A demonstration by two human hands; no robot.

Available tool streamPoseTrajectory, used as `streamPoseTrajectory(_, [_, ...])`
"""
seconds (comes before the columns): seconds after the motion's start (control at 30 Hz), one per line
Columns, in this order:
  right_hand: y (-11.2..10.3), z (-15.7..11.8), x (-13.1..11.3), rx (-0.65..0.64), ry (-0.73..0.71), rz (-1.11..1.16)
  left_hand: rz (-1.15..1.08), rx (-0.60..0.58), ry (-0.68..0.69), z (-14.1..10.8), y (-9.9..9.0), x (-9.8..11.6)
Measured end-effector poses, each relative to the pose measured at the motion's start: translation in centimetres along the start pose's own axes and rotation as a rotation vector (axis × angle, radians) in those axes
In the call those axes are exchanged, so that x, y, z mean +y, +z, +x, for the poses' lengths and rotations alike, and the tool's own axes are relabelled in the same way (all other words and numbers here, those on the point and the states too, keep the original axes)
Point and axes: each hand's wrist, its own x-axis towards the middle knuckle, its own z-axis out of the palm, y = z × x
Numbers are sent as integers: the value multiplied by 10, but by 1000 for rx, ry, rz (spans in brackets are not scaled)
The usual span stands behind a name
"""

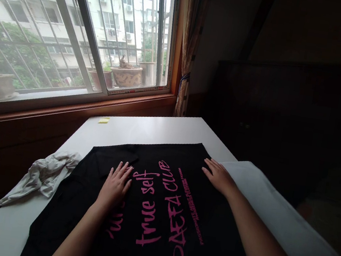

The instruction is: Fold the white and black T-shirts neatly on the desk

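A black T-shirt [166,196] with pink lettering lies spread sideways across a white table, its collar and sleeve side towards the left. My left hand [116,184] rests palm down on the shirt, just left of the lettering, fingers stretched out. Near the shirt's far right corner, my right hand [217,175] lies flat with its fingers extended over the hem edge area. Neither hand grasps the cloth. The near end of the shirt runs out of the picture at the bottom.
Crumpled pale cloth [45,173] lies on the left edge of the white table [157,130]. A yellow sticky note [104,120] is at the far left corner. Folded white fabric [262,201] sits at the right. Beyond stand a barred window and a tied curtain [187,62].
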Motion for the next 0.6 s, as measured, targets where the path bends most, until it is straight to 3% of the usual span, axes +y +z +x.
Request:
streamPoseTrajectory(0.23, [0,-1,0,12,1,11,-34,-100,55,-4,2,14])
streamPoseTrajectory(0.47, [0,-1,1,5,3,19,-250,-193,488,-12,-20,66])
streamPoseTrajectory(0.6, [1,0,3,9,-8,31,-306,-240,603,-15,-36,86])
